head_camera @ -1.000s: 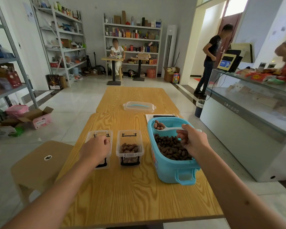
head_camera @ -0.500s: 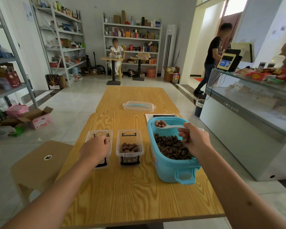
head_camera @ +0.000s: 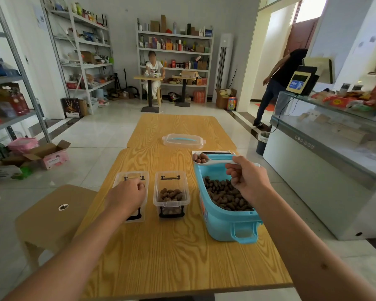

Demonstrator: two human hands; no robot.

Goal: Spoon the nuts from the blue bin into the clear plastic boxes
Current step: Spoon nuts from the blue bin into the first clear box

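Observation:
A blue bin (head_camera: 221, 224) of brown nuts (head_camera: 224, 193) stands on the right of the wooden table (head_camera: 172, 257). My right hand (head_camera: 245, 177) grips a white spoon (head_camera: 217, 162) loaded with a few nuts, held above the bin's far left corner. Two clear plastic boxes sit to the left of the bin. The middle box (head_camera: 171, 193) holds a layer of nuts. My left hand (head_camera: 128, 195) rests on the left box (head_camera: 132, 178) with curled fingers, hiding most of its inside.
A clear lid with a blue handle (head_camera: 183, 140) lies further back on the table. A paper and a dark object (head_camera: 213, 152) lie behind the bin. A wooden stool (head_camera: 52, 216) stands left, a glass counter (head_camera: 326, 153) right. A person sits at the back; another stands by the door.
My right hand has lifted the loaded spoon higher and slightly left, out of the bin. My left hand has stayed on the left box.

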